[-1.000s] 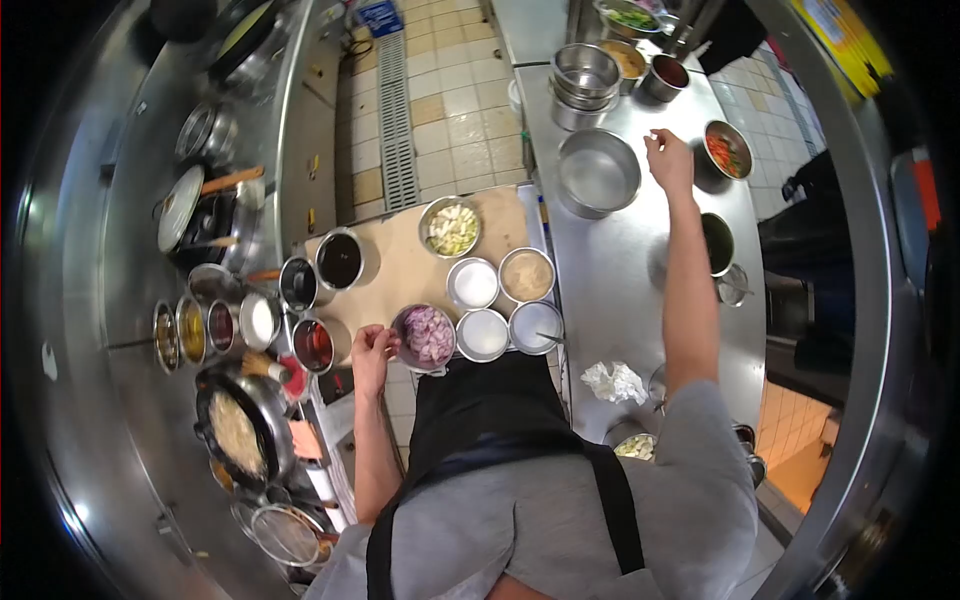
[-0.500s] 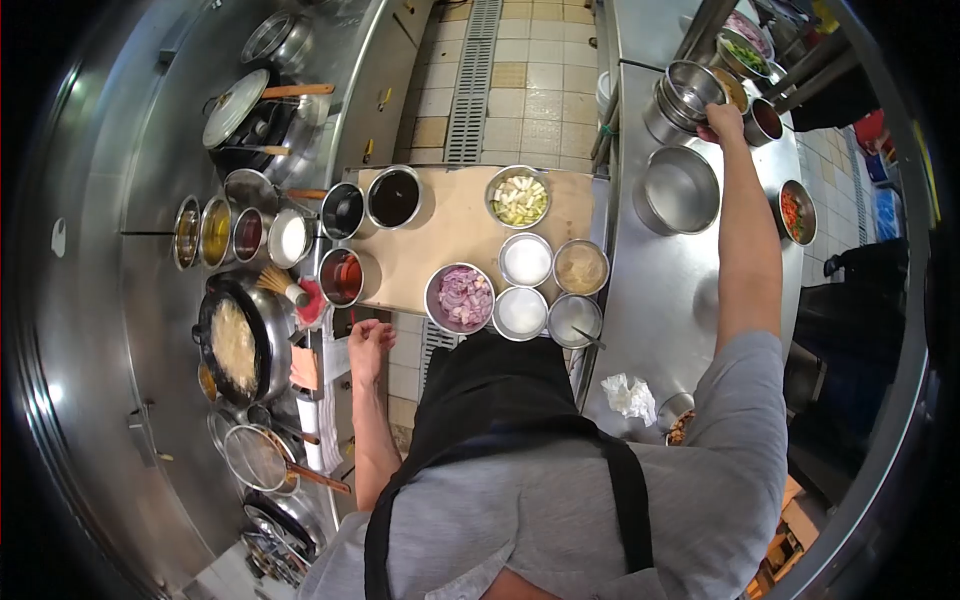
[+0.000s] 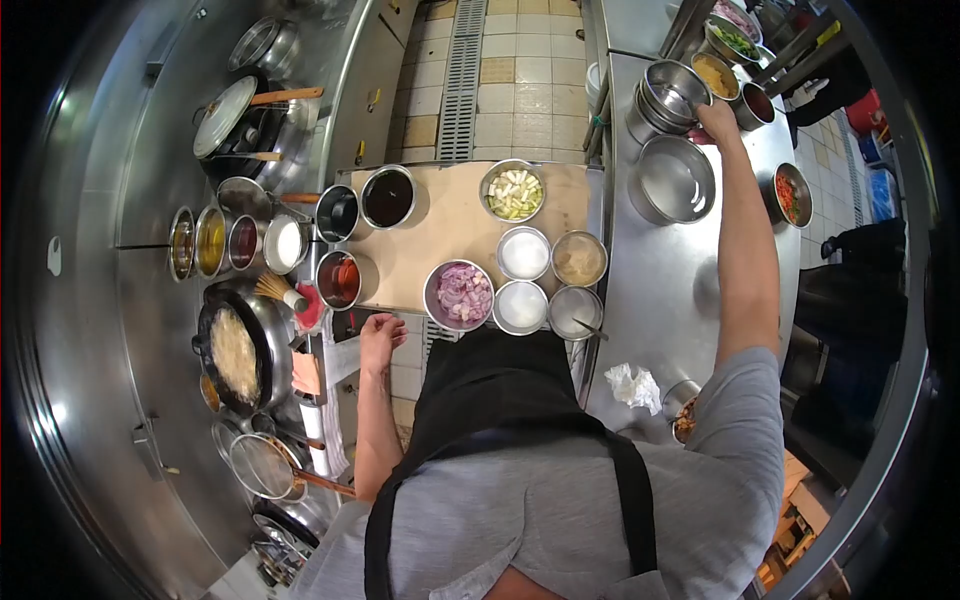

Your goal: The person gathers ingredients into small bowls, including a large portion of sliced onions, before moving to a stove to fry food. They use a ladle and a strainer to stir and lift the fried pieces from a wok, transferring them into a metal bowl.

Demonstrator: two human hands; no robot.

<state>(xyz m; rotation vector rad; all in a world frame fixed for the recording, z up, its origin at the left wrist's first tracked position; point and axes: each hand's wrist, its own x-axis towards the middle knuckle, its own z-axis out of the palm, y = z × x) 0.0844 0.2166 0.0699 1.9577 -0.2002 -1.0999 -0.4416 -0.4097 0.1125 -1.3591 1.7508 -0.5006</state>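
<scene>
My right hand (image 3: 716, 120) reaches far out to the right counter, its fingers closed on the rim of the top steel bowl (image 3: 677, 86) of a stack. Just below that stack stands a wide steel bowl (image 3: 672, 180). A bowl of yellow food (image 3: 715, 76) and a pot of dark red sauce (image 3: 756, 105) are close beside the hand. My left hand (image 3: 381, 338) hangs in front of the stove edge, fingers loosely bent and a little apart, holding nothing. Nearest to it are a pot of red liquid (image 3: 339, 279) and a bowl of chopped purple onion (image 3: 459, 295).
On the brown board (image 3: 440, 240) stand a pot of dark liquid (image 3: 388, 197), cut green-white vegetables (image 3: 514, 191) and several bowls of white and tan powders. Left, a wok (image 3: 236, 348) holds bubbling pale oil. A crumpled white cloth (image 3: 632, 388) lies on the right counter.
The whole view has shifted slightly. My right hand and the top bowl have moved a little left, uncovering more of the yellow food. My left hand has barely moved.
</scene>
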